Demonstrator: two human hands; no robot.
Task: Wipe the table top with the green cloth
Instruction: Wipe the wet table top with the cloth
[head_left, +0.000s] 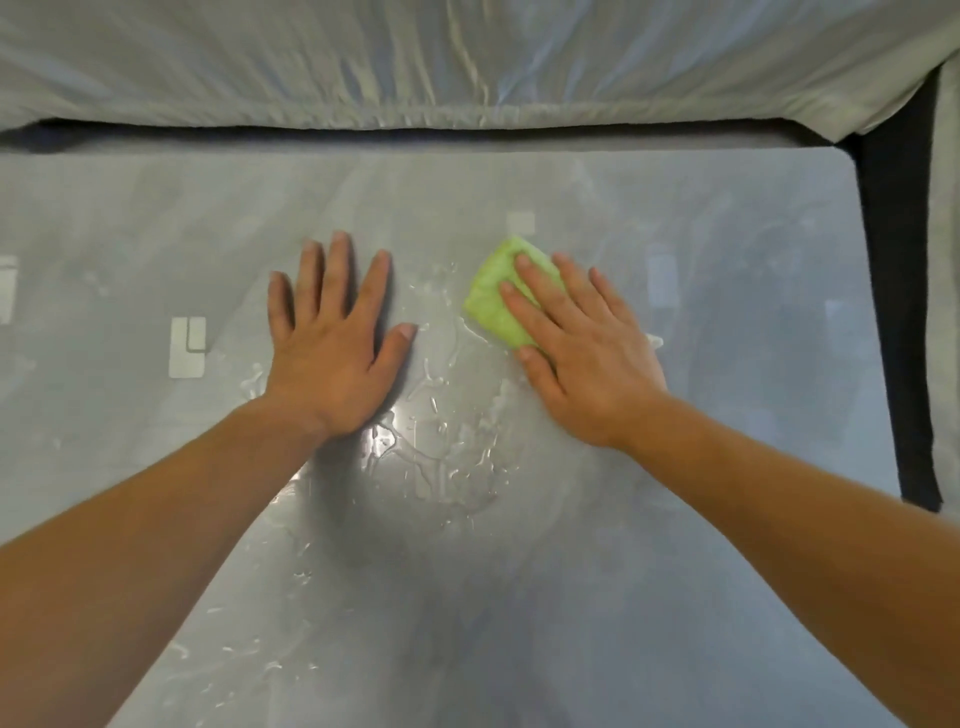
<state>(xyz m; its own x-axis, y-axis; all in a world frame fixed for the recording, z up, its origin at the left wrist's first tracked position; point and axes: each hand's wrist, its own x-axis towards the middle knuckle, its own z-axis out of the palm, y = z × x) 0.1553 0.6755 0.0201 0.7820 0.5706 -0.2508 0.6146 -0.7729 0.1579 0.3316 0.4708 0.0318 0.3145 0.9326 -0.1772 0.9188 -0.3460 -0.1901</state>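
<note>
Nearest, 2 bare forearms reaching in over the near edge of the table top (727, 571); beyond them 2 hands at mid-surface, well short of the far edge; left hand (332, 343) flat on the glossy top, fingers straight and spread, holding nothing; right hand (582, 353) likewise flat, straight fingers pressing down 1 green cloth (493, 304), folded to a small pad with no clear long axis; cloth under those fingers and poking out to their left, toward the left hand; 1 main patch of spilled water (447, 452) between the hands and nearer the near edge; probably a sweep leftward and back next.
</note>
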